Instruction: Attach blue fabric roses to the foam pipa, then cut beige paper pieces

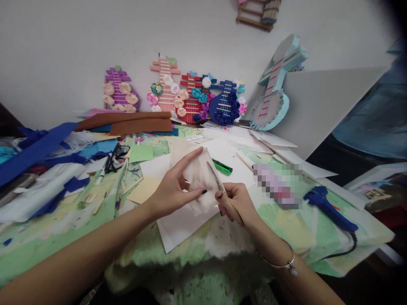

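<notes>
In my right hand (233,203) is a pair of scissors (218,183), its blades pointing up and to the left. The blades lie along the right edge of a thin, cream-white sheet, perhaps crepe paper (203,171). My left hand (174,186) grips that sheet from the left, thumb in front and index finger stretched along its top. Some of the left fingers are hidden behind the sheet. Beneath both hands lies a large white sheet of paper (181,233). Just beyond the scissors rests a green utility knife (221,166).
A blue glue gun (330,207) with a black cord lies at the right. Decorated paper instruments (190,99) lean against the wall, with a light-blue one (270,97) farther right. Brown paper strips (140,123), black-framed glasses (117,157) and green sticky notes (141,153) are on the left.
</notes>
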Motion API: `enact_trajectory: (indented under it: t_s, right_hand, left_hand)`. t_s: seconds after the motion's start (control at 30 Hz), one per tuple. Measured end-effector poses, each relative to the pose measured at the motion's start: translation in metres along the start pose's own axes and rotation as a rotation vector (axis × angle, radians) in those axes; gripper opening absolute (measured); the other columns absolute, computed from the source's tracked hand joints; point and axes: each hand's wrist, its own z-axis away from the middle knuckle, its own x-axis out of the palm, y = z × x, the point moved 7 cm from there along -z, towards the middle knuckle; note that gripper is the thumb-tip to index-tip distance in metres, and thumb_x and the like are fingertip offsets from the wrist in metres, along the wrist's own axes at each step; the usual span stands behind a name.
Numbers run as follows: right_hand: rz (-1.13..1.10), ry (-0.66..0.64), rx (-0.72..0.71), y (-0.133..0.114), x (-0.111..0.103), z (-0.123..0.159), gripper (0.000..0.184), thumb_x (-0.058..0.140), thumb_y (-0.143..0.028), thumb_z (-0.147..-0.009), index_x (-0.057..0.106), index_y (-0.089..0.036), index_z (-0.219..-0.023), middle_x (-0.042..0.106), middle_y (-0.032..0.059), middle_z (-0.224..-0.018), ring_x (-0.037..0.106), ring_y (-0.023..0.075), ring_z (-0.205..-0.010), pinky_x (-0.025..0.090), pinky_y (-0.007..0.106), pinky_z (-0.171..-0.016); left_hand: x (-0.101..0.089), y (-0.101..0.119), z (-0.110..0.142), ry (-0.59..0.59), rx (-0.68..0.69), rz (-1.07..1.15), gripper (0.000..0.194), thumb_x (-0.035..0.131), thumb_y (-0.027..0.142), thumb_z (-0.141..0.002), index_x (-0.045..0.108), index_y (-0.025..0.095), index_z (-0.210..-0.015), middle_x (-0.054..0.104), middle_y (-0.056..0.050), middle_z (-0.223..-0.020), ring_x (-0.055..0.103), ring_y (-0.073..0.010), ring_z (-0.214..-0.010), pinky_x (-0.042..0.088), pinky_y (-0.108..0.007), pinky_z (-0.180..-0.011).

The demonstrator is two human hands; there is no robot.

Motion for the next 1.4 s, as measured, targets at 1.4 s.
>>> enact_trajectory:
  t_s: [1.4]
  right_hand:
    - [-0.08,0.043,0.039,-0.005,-0.001,0.0,0.048,0.069,-0.06,-0.065,0.053,-0.015,-0.058,0.042,-0.0056,-0.042,0.035,0.0046,-0.029,0.033,0.017,-0.027]
  left_hand:
    - [0.012,-0.002,0.003,-0.068,-0.016,-0.095,0.084,0.071,0.018,-0.07,0.03,0.037,-0.142,0.042,-0.008,-0.141,0.034,0.0016,-0.044,0.037,-0.014,-0.033]
